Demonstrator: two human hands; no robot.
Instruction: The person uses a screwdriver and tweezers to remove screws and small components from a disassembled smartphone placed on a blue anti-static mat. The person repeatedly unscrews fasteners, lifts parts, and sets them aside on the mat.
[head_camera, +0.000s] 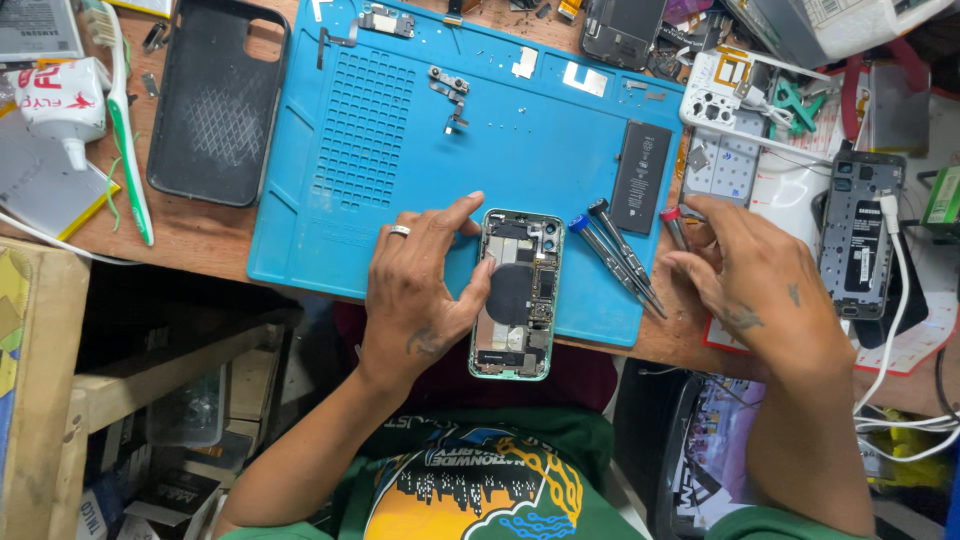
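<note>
An opened phone (517, 293) with its insides showing lies at the near edge of a blue work mat (400, 150). My left hand (415, 285), a ring on one finger, grips the phone's left side, thumb on its inner parts. My right hand (745, 270) hovers over the mat's right edge, fingers curled around the red-capped screwdriver (674, 225). Two more screwdrivers (615, 255), one blue-capped and one black, lie between the phone and that hand.
A black battery (641, 176) and small flex parts (450, 95) rest on the mat. A black phone case (215, 100), a toothbrush (125, 130) and a glue tube (62, 100) lie left. Another opened phone (860, 235) with a white cable sits right.
</note>
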